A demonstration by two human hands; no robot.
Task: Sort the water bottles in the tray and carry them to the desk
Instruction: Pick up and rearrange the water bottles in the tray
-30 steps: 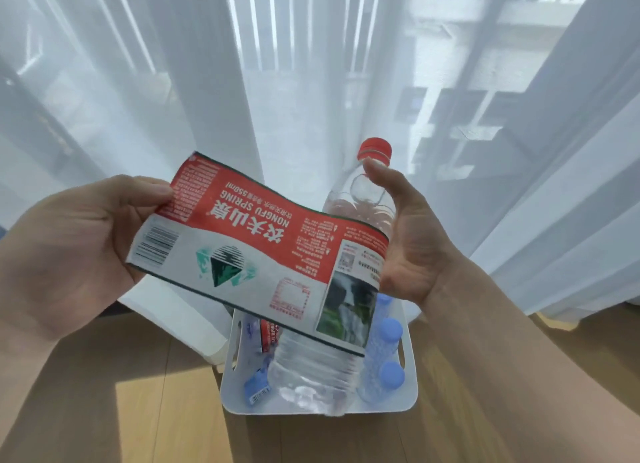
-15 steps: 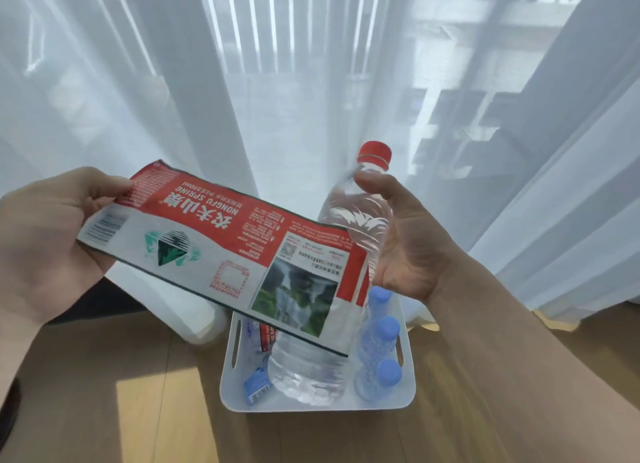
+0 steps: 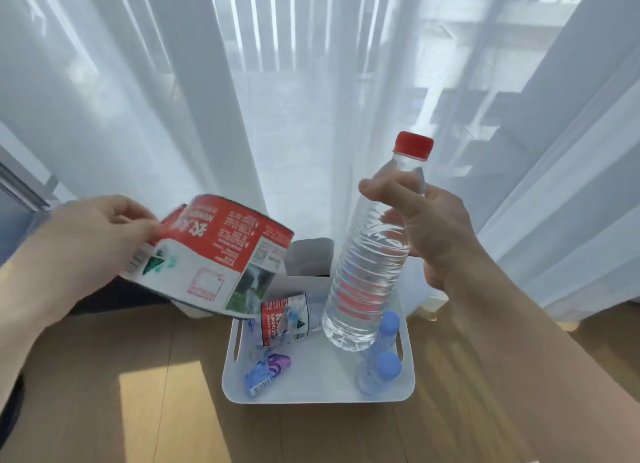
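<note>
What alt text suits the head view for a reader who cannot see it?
A person's right hand holds a bare, red-capped water bottle above a white tray while the left hand pinches a loose red-and-white label. The tray sits on a wooden floor by sheer curtains, holding blue-capped bottles and other labels.

Sheer white curtains (image 3: 173, 99) above sunlit wooden floor (image 3: 121, 393).

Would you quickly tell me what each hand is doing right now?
Left hand: pinching the loose label.
Right hand: gripping the red-capped bottle.
</note>
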